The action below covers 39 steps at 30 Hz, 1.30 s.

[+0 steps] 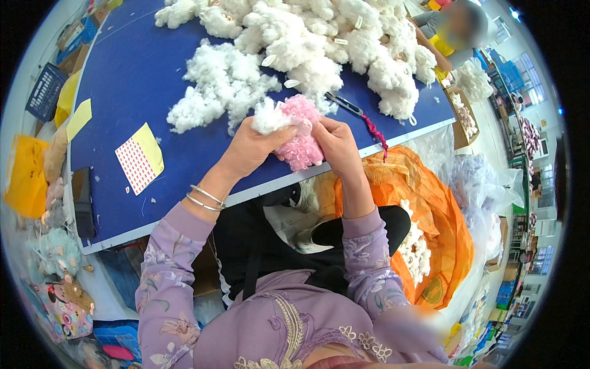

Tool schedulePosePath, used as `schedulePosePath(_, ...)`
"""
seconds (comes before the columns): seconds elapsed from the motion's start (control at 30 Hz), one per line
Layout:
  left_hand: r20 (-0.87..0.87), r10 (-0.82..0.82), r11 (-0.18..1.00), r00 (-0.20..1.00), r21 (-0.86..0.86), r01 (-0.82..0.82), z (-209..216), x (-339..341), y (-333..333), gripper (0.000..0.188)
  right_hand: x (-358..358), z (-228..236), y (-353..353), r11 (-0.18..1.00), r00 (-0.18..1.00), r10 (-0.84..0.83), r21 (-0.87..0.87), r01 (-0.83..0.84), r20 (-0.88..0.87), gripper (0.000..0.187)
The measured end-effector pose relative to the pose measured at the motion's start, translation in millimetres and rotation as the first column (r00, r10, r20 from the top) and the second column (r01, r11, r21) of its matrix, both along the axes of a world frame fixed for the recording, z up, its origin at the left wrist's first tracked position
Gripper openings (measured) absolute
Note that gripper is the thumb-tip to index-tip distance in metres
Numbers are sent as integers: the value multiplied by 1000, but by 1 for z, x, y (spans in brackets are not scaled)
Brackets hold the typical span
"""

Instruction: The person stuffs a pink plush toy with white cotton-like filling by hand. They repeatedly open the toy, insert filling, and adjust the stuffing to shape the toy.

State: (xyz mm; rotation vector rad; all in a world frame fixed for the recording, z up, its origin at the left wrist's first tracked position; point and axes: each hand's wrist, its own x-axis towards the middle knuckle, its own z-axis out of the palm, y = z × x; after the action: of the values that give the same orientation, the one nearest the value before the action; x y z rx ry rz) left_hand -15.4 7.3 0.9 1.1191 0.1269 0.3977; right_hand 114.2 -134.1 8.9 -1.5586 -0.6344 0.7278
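Both my hands hold a small pink curly plush piece over the table's near edge. My left hand is closed around its left side, together with a tuft of white stuffing. On the other side, my right hand pinches the plush between thumb and fingers. Just beyond lies a loose heap of white fibre stuffing. A slim dark and silver hand tool, with a pink braided cord on its end, rests right of the plush.
White fluffy plush toys are piled at the back of the blue table. A sheet of red stickers and a dark phone-like slab lie at left. An orange sack stands at right. Another person sits across.
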Motion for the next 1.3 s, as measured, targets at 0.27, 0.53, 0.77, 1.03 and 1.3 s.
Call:
schedulePosePath(0.27,-5,47,989,999,-143,-47,-3,5,2,25,-28,-1,9,953,724,-243,298,54,646,15)
schedulePosePath(0.53,-35,37,968,999,-246,-45,2,5,3,32,-23,12,4,991,772,-125,107,75,623,39)
schedulePosePath(0.77,-57,-4,962,998,-273,-12,3,2,6,33,-28,20,12,996,729,-86,59,62,679,45)
schedulePosePath(1.03,-48,-27,952,998,-307,11,2,1,3,31,-24,26,17,999,699,-34,19,30,714,51)
schedulePosePath(1.3,-87,-95,951,992,-302,64,0,2,2,31,-23,22,14,1000,663,-16,9,15,749,48)
